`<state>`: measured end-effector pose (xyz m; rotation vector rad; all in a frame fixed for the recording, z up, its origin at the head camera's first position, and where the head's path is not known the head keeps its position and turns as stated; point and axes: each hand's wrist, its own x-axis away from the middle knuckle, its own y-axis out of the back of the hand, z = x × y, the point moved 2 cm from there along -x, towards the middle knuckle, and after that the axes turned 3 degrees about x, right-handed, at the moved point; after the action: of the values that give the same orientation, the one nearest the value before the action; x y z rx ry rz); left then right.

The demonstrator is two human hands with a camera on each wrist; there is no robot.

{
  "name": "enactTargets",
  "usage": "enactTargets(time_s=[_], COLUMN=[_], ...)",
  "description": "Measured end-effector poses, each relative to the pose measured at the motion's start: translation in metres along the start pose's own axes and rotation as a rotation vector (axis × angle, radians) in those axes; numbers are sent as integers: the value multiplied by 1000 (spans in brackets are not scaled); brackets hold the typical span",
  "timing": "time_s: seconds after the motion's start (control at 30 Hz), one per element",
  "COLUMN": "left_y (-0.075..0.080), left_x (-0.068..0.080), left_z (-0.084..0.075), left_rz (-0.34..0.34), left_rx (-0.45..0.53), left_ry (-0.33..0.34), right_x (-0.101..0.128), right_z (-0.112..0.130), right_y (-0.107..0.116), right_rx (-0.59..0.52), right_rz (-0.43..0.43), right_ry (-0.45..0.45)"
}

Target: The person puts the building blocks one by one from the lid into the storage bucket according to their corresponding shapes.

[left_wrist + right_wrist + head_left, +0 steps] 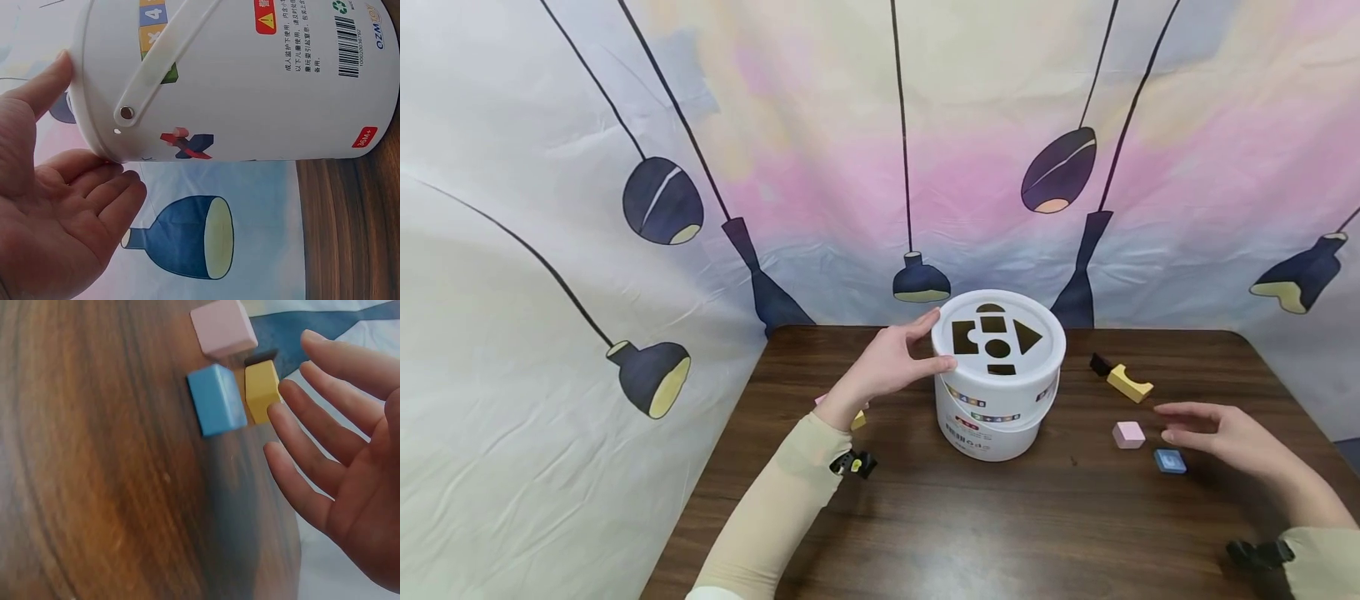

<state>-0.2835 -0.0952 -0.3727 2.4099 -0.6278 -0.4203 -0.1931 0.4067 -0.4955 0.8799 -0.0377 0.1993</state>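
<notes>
A white bucket (981, 433) with a handle stands upright on the table. Shaped holes are cut in its white lid (1048, 333). My left hand (887, 358) touches the lid's edge with thumb and index finger spread, the other fingers loose in the left wrist view. To the right, my right hand (1232, 433) hovers with relaxed fingers and holds nothing. Below its fingertips lie a blue block (1170, 461) and a pink block (1128, 434). A yellow arched block (1129, 383) lies farther back, beside a small black piece (1101, 364).
Behind my left wrist, a yellow block (858, 421) and a pink piece (820, 400) are partly hidden. The brown wooden table (955, 533) ends at the back against a cloth (820, 167) printed with hanging lamps.
</notes>
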Motion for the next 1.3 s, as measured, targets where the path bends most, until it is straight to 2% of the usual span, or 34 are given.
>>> enactTargets(time_s=[0.13,0.4,0.7,1.07,1.3], left_y=[-1,-1,-3,-3,0], left_x=[-1,1,1,1,-1], left_z=[0,0,2,2,-1], left_rz=[1,-4,-8,-4,10], left_rx=[0,1,28,32,-2], left_ry=[0,4,1,-2,3], right_x=[3,6,10,9,10], right_z=[-10,-25,-27,-29,-32], right_y=[-1,-5,-8,-9,-15], right_rx=[-12,-57,-78,14,-35], right_rz=[30,89,126,135,152], right_ry=[-28,-20,-8,-1,-14])
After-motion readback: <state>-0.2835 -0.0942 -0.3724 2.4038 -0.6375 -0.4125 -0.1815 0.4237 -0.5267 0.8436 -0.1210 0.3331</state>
